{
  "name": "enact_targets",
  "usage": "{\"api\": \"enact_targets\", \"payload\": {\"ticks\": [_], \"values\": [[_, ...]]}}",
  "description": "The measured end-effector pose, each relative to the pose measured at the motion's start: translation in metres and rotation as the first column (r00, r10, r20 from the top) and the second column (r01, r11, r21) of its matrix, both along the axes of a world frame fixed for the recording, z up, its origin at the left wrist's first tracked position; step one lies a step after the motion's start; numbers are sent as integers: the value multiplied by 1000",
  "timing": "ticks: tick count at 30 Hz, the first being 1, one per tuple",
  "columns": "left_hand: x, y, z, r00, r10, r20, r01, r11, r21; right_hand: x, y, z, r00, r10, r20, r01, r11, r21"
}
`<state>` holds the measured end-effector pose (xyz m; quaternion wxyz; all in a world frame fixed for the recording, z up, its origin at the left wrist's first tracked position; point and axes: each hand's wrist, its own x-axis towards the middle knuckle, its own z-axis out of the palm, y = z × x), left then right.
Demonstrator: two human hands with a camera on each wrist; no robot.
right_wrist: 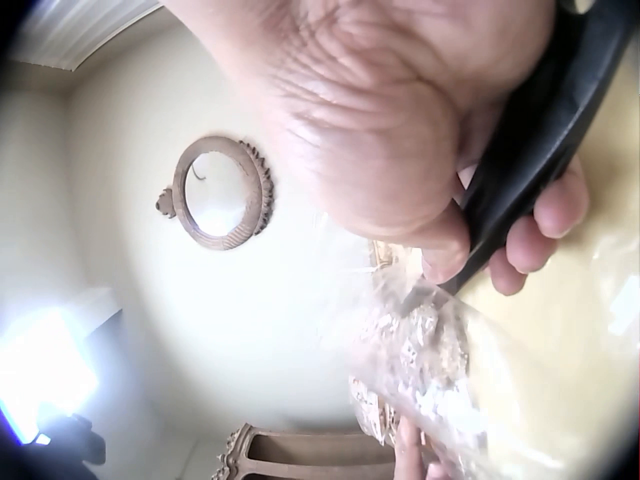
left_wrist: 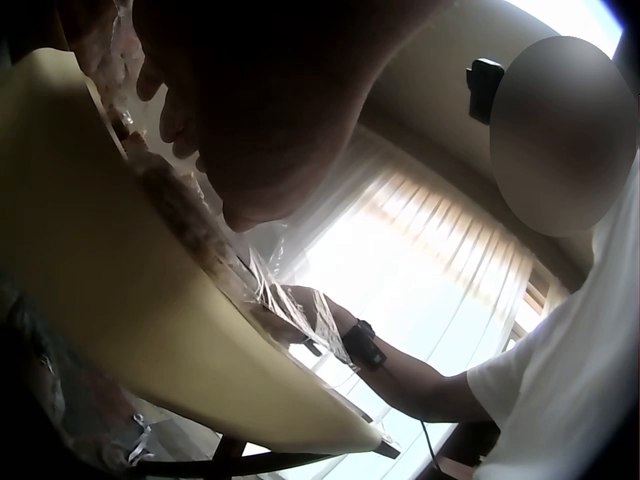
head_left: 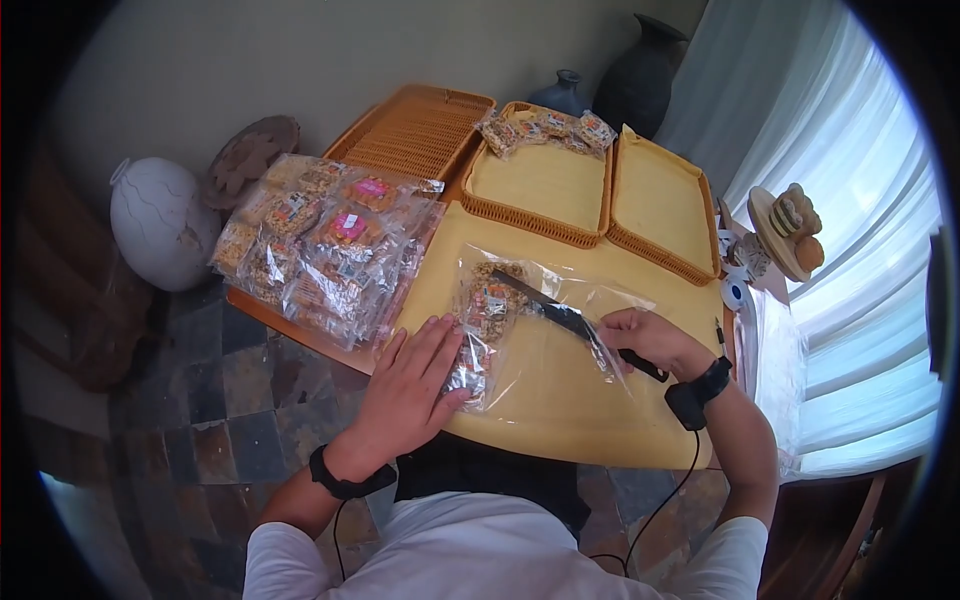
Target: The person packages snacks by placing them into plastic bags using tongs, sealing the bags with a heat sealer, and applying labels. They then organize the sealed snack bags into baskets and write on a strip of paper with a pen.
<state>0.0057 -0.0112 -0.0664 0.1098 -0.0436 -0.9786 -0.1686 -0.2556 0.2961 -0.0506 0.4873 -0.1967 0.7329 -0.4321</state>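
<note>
Clear bag [head_left: 548,352] — left hand [head_left: 408,382] palm-down

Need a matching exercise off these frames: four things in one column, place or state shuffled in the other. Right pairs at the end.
Things
1. Black knife
2. Left hand
3. Middle wicker tray
4. White egg-shaped vase

Place or state
A. Lined in yellow, small packets at its far end
B. Left of the big packet pile
C. Gripped by the right hand
D. Fingers extended, resting on the clear bag

Pairs: 1-C, 2-D, 3-A, 4-B
</note>
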Motion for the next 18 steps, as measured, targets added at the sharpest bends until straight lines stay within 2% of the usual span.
{"api": "enact_targets", "payload": {"ticks": [4, 6, 7, 9, 10, 12, 15, 18], "values": [[-5, 2, 5, 999, -19, -46, 20, 999, 26, 16, 6, -7, 995, -68, -69, 65, 997, -43], [-9, 5, 8, 994, -41, -97, 47, 997, 57, 26, 10, -9, 962, -78, -260, 78, 997, -13], [-9, 6, 8, 994, -38, -98, 44, 998, 54, 30, 12, -10, 962, -76, -261, 74, 997, -16], [-12, 8, 5, 987, -134, -87, 138, 989, 49, 35, 21, -11, 972, -44, -232, 30, 997, -67], [-13, 9, 2, 987, -137, -85, 141, 989, 49, 34, 27, -9, 972, -48, -229, 33, 997, -67], [-13, 11, -3, 988, -135, -79, 137, 990, 27, 30, 43, -2, 993, -15, -116, 10, 999, -48], [-12, 13, -4, 990, -128, -65, 132, 990, 54, 29, 60, 3, 995, -3, -103, 4, 1000, 15], [-12, 16, -5, 987, -153, -49, 154, 988, 18, 33, 57, 6, 995, 1, -97, -2, 1000, -1]]}}
